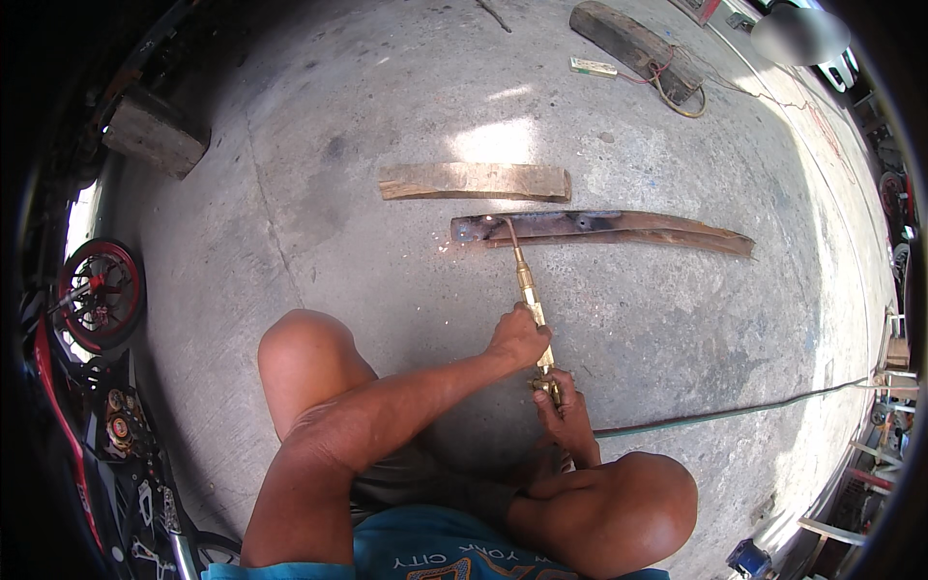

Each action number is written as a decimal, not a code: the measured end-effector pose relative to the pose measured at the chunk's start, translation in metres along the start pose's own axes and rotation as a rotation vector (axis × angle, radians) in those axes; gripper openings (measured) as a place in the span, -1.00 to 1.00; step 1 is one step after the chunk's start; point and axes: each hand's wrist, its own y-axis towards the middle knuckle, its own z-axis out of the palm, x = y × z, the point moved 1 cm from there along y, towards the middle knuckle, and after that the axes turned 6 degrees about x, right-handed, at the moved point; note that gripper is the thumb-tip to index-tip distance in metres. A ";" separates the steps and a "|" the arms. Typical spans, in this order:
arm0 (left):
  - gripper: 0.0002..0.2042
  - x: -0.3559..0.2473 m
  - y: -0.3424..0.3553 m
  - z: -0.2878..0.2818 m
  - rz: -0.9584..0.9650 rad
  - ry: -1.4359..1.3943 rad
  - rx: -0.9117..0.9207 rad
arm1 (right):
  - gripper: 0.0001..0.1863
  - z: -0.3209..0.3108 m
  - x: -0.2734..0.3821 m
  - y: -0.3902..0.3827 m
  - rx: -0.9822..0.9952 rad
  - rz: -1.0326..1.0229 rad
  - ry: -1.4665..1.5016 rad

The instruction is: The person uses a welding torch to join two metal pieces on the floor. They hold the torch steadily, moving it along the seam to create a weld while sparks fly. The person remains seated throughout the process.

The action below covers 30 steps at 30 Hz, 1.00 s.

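Partly hidden brass torch (525, 277), left fingers (533, 332) over it, tip (510, 229) indistinct

Motorcycle (118, 425) fills far left, wooden block (155, 133) sits upper left; dark timber (626, 44) lies upper right, pale box (593, 67) beside it.

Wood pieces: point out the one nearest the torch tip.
The pale plank, just beyond the bar at the torch tip; the left block and the wired block lie much farther away.
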 end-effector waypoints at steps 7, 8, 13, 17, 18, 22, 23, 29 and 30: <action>-0.52 0.003 0.002 0.001 0.011 0.014 -0.005 | -0.65 0.001 0.000 0.001 0.001 0.004 0.020; -0.53 0.003 0.003 0.001 0.010 0.013 -0.002 | -0.65 0.001 -0.001 0.001 -0.003 -0.007 0.022; -0.53 0.004 0.003 0.001 0.006 0.012 -0.010 | -0.64 0.001 -0.001 0.001 0.001 0.010 0.024; -0.53 0.006 0.004 0.002 0.006 0.004 -0.010 | -0.64 0.001 0.001 0.000 0.003 0.019 0.035; -0.53 0.006 0.004 0.002 0.008 0.005 -0.012 | -0.64 0.001 0.001 0.001 0.003 0.017 0.032; -0.53 0.004 0.002 0.000 -0.001 0.001 -0.008 | -0.63 0.001 -0.002 0.001 0.002 0.009 0.013; -0.53 0.003 0.001 -0.001 -0.007 -0.003 -0.003 | -0.63 0.001 -0.003 0.002 0.001 0.008 0.006; -0.52 0.002 -0.001 -0.003 -0.013 0.020 -0.026 | -0.62 0.001 0.002 0.002 0.008 0.006 0.002; -0.52 0.001 -0.001 -0.003 -0.015 0.016 -0.022 | -0.62 0.001 0.002 0.002 0.006 -0.002 0.011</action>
